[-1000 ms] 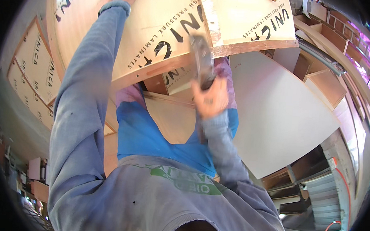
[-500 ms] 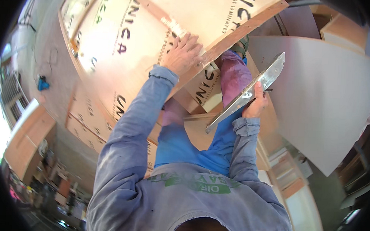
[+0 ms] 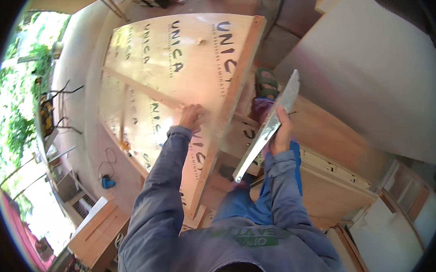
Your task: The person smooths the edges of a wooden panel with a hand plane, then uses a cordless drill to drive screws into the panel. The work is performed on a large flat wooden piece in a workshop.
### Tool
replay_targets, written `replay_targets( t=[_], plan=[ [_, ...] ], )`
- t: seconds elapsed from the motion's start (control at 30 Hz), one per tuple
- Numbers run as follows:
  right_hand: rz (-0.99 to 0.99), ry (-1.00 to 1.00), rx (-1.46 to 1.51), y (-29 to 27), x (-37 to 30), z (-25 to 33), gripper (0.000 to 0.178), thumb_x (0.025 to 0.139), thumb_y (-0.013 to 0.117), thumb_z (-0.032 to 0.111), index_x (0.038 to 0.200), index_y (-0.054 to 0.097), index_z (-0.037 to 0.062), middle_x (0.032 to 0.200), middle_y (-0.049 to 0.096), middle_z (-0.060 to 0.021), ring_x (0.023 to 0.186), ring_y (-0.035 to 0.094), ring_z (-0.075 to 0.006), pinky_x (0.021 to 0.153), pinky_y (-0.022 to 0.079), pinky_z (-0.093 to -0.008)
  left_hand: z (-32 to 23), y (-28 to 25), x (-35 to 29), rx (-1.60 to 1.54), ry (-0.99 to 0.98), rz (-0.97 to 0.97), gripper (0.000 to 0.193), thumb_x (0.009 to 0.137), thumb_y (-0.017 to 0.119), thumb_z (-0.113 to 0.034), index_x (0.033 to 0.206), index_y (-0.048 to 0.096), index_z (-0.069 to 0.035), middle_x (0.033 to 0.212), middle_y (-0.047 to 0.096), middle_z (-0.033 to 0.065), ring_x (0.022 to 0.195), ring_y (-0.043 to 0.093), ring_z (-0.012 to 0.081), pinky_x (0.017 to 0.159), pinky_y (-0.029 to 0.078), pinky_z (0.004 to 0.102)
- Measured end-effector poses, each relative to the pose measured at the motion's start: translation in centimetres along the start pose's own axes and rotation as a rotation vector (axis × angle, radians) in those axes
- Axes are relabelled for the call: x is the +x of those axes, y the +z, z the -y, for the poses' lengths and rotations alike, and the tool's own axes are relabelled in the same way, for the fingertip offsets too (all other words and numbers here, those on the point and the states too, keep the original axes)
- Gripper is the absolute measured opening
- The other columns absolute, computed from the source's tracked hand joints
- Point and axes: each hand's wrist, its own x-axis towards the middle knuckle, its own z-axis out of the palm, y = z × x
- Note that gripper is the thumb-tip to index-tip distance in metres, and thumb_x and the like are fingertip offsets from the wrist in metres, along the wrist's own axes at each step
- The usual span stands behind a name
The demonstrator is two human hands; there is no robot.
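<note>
My left hand [image 3: 193, 118] is over a large pale laminate panel [image 3: 196, 76] with dark lettering. Its fingers look curled down at the batten [image 3: 153, 94] that crosses the panel, and whatever they may hold is hidden. In my right hand [image 3: 281, 132] is a long, tapered metal piece [image 3: 269, 131], shiny and blade-like. Its pointed end is up and away from me, and its narrow end, with a small hole, hangs near my thigh. My thumb presses along its face. A small pale scrap [image 3: 201, 41] lies on the panel's far part.
A wooden rail [image 3: 232, 97] edges the panel on the right. Beyond stands a large grey-white sheet [image 3: 364, 70]. Wooden boxes [image 3: 331, 188] are at my right. On the floor to the left lie a blue corded tool [image 3: 107, 182] and a wooden cabinet [image 3: 99, 231].
My view has swung, so the panel appears lower and turned. My left hand has gone from spread on the panel to curled. The metal piece stays in my right hand, now steeper.
</note>
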Motion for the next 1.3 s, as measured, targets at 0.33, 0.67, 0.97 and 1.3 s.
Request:
replay_targets(
  t=[0.33, 0.67, 0.97, 1.3],
  plan=[
    [0.017, 0.185, 0.051, 1.5, -0.9, 3.8, 0.031, 0.099, 0.065, 0.035, 0.114, 0.065, 0.0071, 0.091, 0.066, -0.0028, 0.075, 0.062, -0.0146, 0.067, 0.05, -0.0287, 1.4, -7.1, 23.4, 0.129, 0.02, -0.518, 0.07, 0.083, 0.057, 0.002, 0.149, 0.045, -0.017, 0.156, 0.037, 0.0258, 0.123, 0.052, 0.0549, 0.105, 0.05, 0.0519],
    [0.041, 0.098, -0.097, 0.0, -0.9, 3.2, 0.037, 0.099, 0.063, 0.038, 0.11, 0.065, 0.0029, 0.092, 0.068, -0.007, 0.079, 0.065, -0.018, 0.069, 0.053, -0.0307, -7.4, -1.1, 13.3, -0.176, 0.055, -0.747, 0.024, 0.09, 0.069, -0.015, 0.11, 0.071, -0.001, 0.091, 0.066, 0.0151, 0.076, 0.067, 0.031, 0.073, 0.055, 0.0399],
    [0.125, -0.044, -0.244, -0.7, 0.2, 1.7, 0.039, 0.1, 0.064, 0.035, 0.12, 0.063, 0.0014, 0.107, 0.069, -0.0095, 0.095, 0.067, -0.0226, 0.088, 0.054, -0.0355, -21.9, 8.3, -10.8, -0.154, -0.055, -0.338, 0.054, 0.087, 0.07, -0.028, 0.131, 0.06, 0.002, 0.157, 0.04, 0.024, 0.151, 0.031, 0.0403, 0.122, 0.027, 0.0562],
    [0.166, -0.04, -0.581, 0.2, -1.8, 1.3, 0.058, 0.106, 0.047, 0.044, 0.145, 0.049, 0.0019, 0.143, 0.054, -0.0172, 0.128, 0.054, -0.0324, 0.111, 0.042, -0.0473, -23.5, 10.3, -8.4, -0.267, -0.107, -0.708, 0.055, 0.087, 0.061, -0.023, 0.135, 0.055, 0.004, 0.141, 0.051, 0.0287, 0.138, 0.047, 0.0417, 0.114, 0.036, 0.0611]
  ],
)
